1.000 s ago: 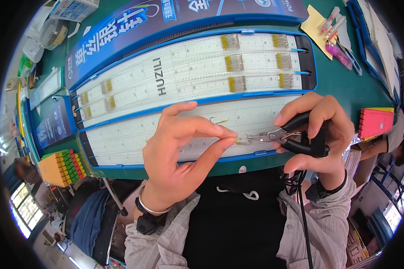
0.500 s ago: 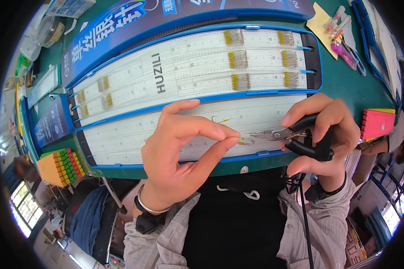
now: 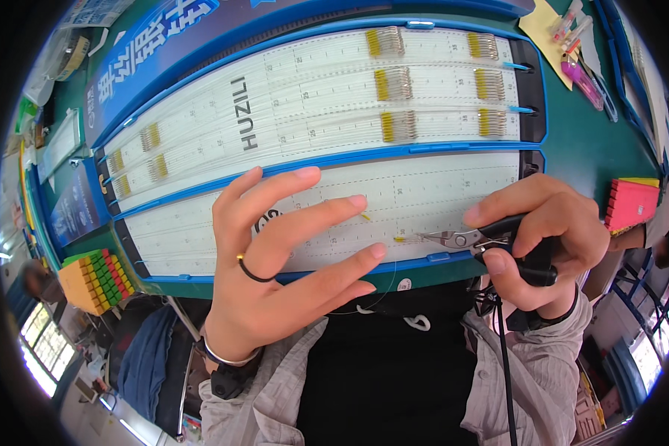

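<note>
My right hand (image 3: pixel 550 238) is closed round a pair of small pliers (image 3: pixel 464 238) with black handles and slim metal jaws. Just off the jaw tips lies a small yellow-bound piece (image 3: pixel 401 239); whether the jaws grip it is too small to tell. My left hand (image 3: pixel 275 260) hovers over the near half of the case with fingers spread and nothing visibly held. A second yellow bit (image 3: pixel 366 217) shows by its index fingertip. Below the hand a thin clear line (image 3: pixel 394 276) hangs past the blue edge. The open blue-rimmed hook case (image 3: pixel 334 157) lies under both hands.
In the case's far half sit several bundles of yellow-bound hooks (image 3: pixel 394 83) with lines stretched across. Foam blocks stand at the left, one multicoloured (image 3: pixel 100 279), and at the right, one pink (image 3: pixel 632 204). Pens (image 3: pixel 583 83) lie at the far right on the green table (image 3: pixel 572 152).
My left thumb and index finger have parted from their pinch near the plier tips, and the hand has drawn left with fingers spread. My right hand still holds the pliers, slightly shifted.
</note>
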`<state>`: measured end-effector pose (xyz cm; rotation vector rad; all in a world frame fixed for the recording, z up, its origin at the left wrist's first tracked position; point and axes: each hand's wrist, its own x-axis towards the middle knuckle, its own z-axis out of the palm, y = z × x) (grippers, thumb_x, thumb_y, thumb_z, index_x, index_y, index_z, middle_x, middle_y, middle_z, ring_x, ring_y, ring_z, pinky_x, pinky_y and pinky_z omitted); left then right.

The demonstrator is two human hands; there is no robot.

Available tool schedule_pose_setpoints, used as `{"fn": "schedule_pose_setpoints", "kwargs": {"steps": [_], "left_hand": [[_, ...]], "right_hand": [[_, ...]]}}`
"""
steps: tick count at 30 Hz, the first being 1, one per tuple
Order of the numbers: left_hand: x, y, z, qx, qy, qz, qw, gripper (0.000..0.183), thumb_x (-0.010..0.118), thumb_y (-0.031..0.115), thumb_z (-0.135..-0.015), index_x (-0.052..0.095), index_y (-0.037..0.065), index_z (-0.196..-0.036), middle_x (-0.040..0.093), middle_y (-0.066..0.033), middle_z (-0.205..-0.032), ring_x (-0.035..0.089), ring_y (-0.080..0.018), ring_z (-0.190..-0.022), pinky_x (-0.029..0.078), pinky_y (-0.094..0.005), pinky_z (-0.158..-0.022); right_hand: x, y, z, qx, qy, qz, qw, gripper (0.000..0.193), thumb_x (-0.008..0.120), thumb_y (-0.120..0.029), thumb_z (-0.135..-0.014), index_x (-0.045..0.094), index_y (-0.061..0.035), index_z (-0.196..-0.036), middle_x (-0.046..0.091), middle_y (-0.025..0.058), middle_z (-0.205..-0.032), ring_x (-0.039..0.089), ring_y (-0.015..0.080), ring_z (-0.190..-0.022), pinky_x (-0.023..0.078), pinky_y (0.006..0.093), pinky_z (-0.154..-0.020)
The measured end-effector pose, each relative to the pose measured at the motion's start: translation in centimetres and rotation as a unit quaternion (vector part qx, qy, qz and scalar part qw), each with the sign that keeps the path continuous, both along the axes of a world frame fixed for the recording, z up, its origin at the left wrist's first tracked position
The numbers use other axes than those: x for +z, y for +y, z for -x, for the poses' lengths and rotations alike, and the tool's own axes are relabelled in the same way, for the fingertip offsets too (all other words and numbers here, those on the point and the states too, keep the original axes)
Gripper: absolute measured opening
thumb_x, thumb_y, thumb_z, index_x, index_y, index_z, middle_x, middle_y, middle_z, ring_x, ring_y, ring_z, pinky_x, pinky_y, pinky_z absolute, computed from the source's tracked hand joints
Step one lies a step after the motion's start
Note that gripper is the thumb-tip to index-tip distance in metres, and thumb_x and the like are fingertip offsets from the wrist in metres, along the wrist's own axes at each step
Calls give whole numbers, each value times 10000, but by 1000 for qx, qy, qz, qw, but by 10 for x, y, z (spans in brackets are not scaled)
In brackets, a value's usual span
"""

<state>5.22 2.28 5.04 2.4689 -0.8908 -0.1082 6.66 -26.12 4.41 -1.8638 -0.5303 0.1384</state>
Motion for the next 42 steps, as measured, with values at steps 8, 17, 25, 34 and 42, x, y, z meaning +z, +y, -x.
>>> {"fn": "schedule_pose_setpoints", "kwargs": {"steps": [8,17,25,34,42], "left_hand": [[-6,-12,1,-19,-26,-59,998,341,737,471,-697,787,329,-1004,649,13,-1212,434,-283,-1272,334,-531,-1074],[-5,-12,0,-20,-12,-80,997,334,736,470,-705,784,347,-1012,640,19,-1192,408,-285,-1285,333,-536,-1076],[-4,-14,-2,-18,-7,-65,998,349,784,416,-668,790,323,-1004,628,4,-1188,388,-300,-1298,325,-540,-1089],[-9,-4,5,-8,-31,9,999,372,872,344,-606,797,263,-962,618,22,-1065,430,-280,-1246,367,-533,-1079],[-8,-4,4,7,-37,-5,999,372,876,377,-578,804,256,-923,611,37,-1041,459,-270,-1206,384,-539,-1061]], "right_hand": [[1,-1,0,9,-22,40,999,256,733,-50,-726,480,-87,-742,723,200,-876,649,210,-670,529,294,-614],[-2,0,-1,13,-27,40,999,237,699,-9,-738,483,-103,-766,723,180,-865,649,200,-664,524,285,-596],[3,-1,4,-1,-27,62,998,249,716,-9,-727,489,-103,-767,725,181,-863,635,190,-634,510,282,-568],[-3,1,1,20,-42,40,998,287,766,-44,-718,489,-101,-764,725,200,-856,625,192,-611,493,277,-551],[-4,0,2,19,-46,37,998,274,740,-37,-726,476,-98,-773,719,201,-860,610,184,-627,482,277,-561]]}}
